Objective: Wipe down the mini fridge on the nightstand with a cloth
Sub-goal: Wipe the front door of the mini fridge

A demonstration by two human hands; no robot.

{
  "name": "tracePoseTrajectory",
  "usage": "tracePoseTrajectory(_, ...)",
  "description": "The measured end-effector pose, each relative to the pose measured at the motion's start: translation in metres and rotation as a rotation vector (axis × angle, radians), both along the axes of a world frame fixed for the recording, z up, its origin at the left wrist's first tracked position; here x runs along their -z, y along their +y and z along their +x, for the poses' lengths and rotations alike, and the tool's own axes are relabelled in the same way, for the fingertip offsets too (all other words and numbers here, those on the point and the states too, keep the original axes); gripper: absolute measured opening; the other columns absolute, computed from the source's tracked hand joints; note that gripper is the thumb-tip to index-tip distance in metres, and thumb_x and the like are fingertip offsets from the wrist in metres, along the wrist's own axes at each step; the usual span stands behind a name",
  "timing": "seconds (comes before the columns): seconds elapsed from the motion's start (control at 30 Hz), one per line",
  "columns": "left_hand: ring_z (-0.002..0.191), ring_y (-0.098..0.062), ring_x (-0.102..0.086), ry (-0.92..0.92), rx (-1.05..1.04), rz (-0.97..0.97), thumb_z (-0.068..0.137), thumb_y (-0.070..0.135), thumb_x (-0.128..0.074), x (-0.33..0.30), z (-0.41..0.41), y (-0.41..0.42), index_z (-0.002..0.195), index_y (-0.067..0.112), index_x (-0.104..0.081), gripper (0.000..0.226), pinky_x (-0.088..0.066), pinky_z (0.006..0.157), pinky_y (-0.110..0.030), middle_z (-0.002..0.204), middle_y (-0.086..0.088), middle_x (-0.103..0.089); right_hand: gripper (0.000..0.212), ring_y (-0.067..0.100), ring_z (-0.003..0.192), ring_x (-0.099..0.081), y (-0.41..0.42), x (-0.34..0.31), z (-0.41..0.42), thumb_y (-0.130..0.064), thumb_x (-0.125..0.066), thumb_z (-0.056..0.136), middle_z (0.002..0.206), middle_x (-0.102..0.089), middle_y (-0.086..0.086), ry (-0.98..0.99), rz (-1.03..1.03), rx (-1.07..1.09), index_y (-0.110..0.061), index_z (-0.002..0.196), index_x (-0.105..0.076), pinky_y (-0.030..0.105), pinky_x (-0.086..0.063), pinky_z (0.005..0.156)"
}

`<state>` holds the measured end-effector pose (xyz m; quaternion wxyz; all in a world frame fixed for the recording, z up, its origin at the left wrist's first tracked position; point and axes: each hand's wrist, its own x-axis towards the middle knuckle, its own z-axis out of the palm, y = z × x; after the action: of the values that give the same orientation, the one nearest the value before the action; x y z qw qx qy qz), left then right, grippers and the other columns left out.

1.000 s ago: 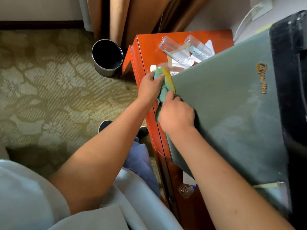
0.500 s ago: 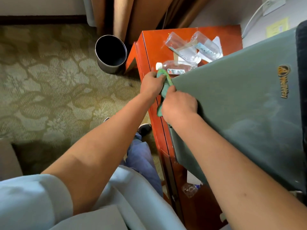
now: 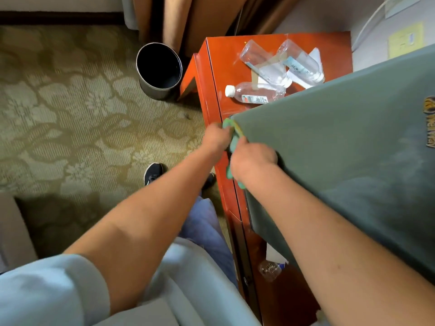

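Green cloth, grey-green fridge, red-orange nightstand.

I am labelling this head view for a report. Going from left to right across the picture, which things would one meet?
Patterned carpet → round bin → black shoe → left hand → green cloth → right hand → mini fridge → its logo.

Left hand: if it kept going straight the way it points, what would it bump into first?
Probably the capped water bottle lying on the nightstand, past the cloth that the left hand grips, though depth is unclear.
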<state>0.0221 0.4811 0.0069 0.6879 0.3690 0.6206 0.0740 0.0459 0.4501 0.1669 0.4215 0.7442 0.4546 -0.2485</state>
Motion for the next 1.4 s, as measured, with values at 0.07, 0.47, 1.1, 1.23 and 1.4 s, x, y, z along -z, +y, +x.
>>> tracePoseTrajectory(0.07,0.078,-0.023,-0.065,0.006,-0.017,0.073,0.093,0.02,-0.065,-0.005,0.002,0.037,0.093,0.003,-0.069,0.018,-0.054,0.067,-0.026,0.086,-0.007,-0.069,0.047,0.033,0.126,-0.056,0.024,0.005,0.0,-0.018,-0.04,0.102,0.139,-0.057,0.015,-0.006,0.09,-0.011,-0.008,0.147,-0.033,0.038,-0.045,0.089)
tracePoseTrajectory(0.47,0.104,-0.03,-0.066,0.005,0.097,-0.187,0.102,0.026,-0.055,0.016,0.005,-0.087,0.12,0.004,-0.066,0.031,-0.049,0.083,-0.03,0.112,-0.013,-0.07,0.042,0.03,0.121,-0.058,-0.073,0.025,-0.005,-0.021,-0.044,0.102,0.135,-0.057,0.014,-0.058,-0.119,0.035,-0.012,0.142,-0.035,0.037,-0.04,0.076)
tracePoseTrajectory(1.1,0.089,-0.03,-0.072,-0.152,-0.021,-0.057,0.094,0.026,-0.062,-0.064,0.003,-0.08,0.089,0.014,-0.063,0.013,-0.062,0.081,-0.045,0.094,-0.01,-0.071,0.039,0.031,0.123,-0.057,-0.099,-0.061,-0.014,-0.021,-0.035,0.104,0.137,-0.055,0.014,-0.164,0.152,-0.003,-0.014,0.142,-0.038,0.037,-0.046,0.087)
tracePoseTrajectory(1.23,0.067,-0.024,-0.062,-0.205,0.011,-0.062,0.096,0.019,-0.059,-0.112,0.002,-0.12,0.081,0.01,-0.056,0.018,-0.049,0.051,-0.024,0.075,-0.006,-0.059,0.04,0.028,0.123,-0.058,-0.139,-0.104,-0.017,-0.019,-0.035,0.104,0.136,-0.057,0.011,-0.226,0.152,-0.015,-0.013,0.144,-0.038,0.036,-0.046,0.086)
tracePoseTrajectory(1.4,0.078,-0.029,-0.064,-0.28,0.027,0.142,0.093,0.025,-0.059,-0.191,-0.003,-0.127,0.087,0.008,-0.061,0.019,-0.054,0.065,-0.037,0.079,-0.007,-0.062,0.039,0.03,0.115,-0.062,-0.173,-0.176,-0.029,-0.016,-0.038,0.103,0.13,-0.057,0.012,-0.328,0.329,-0.031,-0.012,0.141,-0.037,0.036,-0.04,0.072)
